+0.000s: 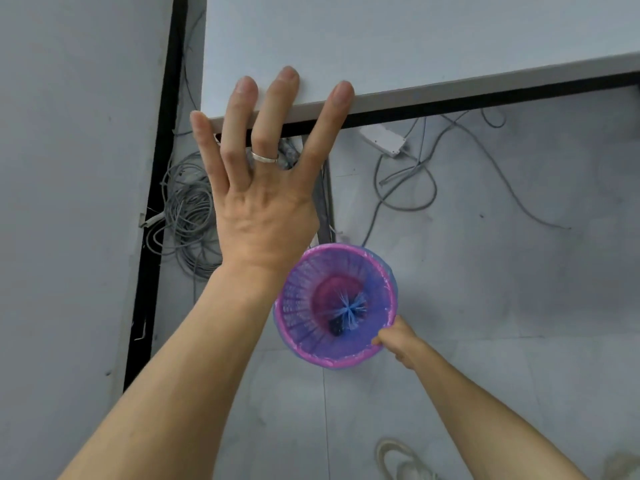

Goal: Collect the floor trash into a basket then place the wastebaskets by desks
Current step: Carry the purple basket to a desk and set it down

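Note:
A pink mesh wastebasket [304,306] with a blue liner stands on the grey floor below the corner of a white desk [381,46]. Something dark lies at its bottom. My right hand [398,337] pinches the basket's near right rim. My left hand [266,188] is raised with fingers spread and straight, its fingertips over the desk's front edge; it holds nothing. A ring sits on one finger.
A coil of grey cables [187,216] lies on the floor left of the basket, by a black desk frame [156,188]. A white power strip [382,140] and loose cables [415,181] lie under the desk. My shoe [401,459] shows at the bottom.

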Tool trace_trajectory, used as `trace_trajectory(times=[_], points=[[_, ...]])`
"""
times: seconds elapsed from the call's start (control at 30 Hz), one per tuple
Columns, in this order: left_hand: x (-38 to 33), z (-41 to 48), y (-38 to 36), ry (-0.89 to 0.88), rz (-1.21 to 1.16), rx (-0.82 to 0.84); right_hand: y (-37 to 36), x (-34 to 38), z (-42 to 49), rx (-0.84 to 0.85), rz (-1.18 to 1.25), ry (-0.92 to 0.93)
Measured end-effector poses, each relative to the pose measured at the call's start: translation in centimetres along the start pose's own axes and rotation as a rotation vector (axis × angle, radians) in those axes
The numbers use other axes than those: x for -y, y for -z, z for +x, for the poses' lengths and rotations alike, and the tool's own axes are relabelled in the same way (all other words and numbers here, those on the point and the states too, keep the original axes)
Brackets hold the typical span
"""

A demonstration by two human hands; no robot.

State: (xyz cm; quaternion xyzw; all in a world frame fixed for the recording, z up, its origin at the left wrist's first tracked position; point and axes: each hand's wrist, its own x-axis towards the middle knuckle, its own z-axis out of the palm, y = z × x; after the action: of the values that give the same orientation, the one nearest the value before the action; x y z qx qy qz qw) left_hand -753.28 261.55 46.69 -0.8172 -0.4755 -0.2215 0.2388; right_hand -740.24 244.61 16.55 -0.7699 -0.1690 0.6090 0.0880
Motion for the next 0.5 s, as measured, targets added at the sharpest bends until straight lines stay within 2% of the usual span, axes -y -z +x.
trace_trajectory(times=[0.13,0.23,0.37,0.43,0.5], points=[[-0.3,-0.2,3.1,0.026,-0.075,0.151,4.0,4.1,-8.8,0.062,-0.495,0.149],[-0.6,1.2,7.0,0.015,-0.117,0.336,9.0,7.3,-17.1,0.024,-0.720,0.356],[-2.1,5.1,13.0,0.176,-0.120,0.836,17.2,9.8,-27.4,-0.046,-0.806,0.490],[-3.6,7.4,16.2,0.246,-0.122,1.027,21.9,10.2,-33.1,-0.107,-0.792,0.545],[-5.7,9.6,19.4,0.216,-0.110,1.152,26.9,9.7,-38.2,-0.186,-0.764,0.612]])
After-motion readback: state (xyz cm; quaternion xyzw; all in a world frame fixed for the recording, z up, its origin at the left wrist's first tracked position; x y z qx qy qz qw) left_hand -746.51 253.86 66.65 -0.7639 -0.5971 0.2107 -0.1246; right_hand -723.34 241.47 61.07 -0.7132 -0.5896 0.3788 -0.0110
